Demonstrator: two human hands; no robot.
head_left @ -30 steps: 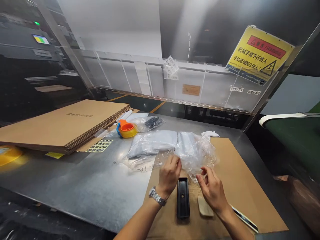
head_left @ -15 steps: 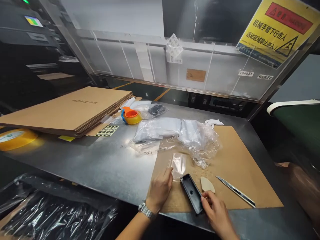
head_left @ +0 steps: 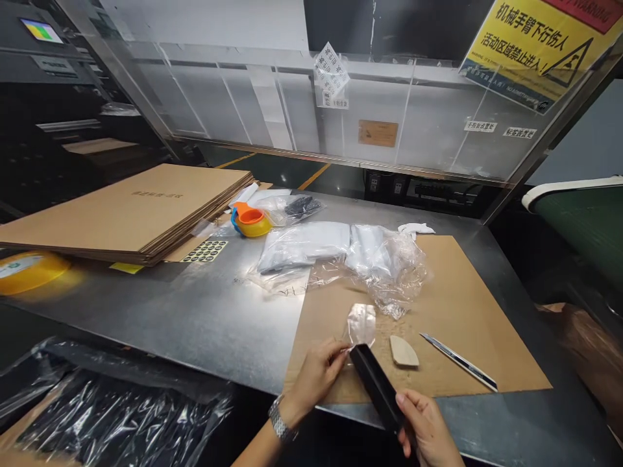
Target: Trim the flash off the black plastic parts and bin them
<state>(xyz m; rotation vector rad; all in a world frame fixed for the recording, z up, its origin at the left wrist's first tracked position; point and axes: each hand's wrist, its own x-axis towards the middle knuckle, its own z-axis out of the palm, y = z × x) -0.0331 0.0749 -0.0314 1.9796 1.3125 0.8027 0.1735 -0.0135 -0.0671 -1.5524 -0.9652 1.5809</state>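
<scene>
My right hand (head_left: 424, 418) grips the lower end of a long black plastic tray (head_left: 377, 386), now tilted so that its hollow hardly shows. With thumb and fingers pinched, my left hand (head_left: 317, 371) holds the edge of a small clear plastic bag (head_left: 363, 323) by the tray's upper end. The tray's end meets the bag's near edge; whether it is inside the bag I cannot tell. Just right of the tray, a beige wedge-shaped block (head_left: 403, 351) lies on a cardboard sheet (head_left: 452, 298). Farther right lies a utility knife (head_left: 460, 362), touched by neither hand.
Clear bags with white sheets (head_left: 311, 243) lie beyond my hands. Farther left are an orange and yellow tape dispenser (head_left: 253, 224), a sticker sheet (head_left: 205, 251), stacked cardboard (head_left: 160, 201) and a yellow tape roll (head_left: 32, 272). A transparent panel (head_left: 233, 97) rises behind the metal table (head_left: 214, 318).
The black tray has been tipped over, so its hollow has turned out of sight. My left hand and the clear bag have shifted right, up to the tray's upper end.
</scene>
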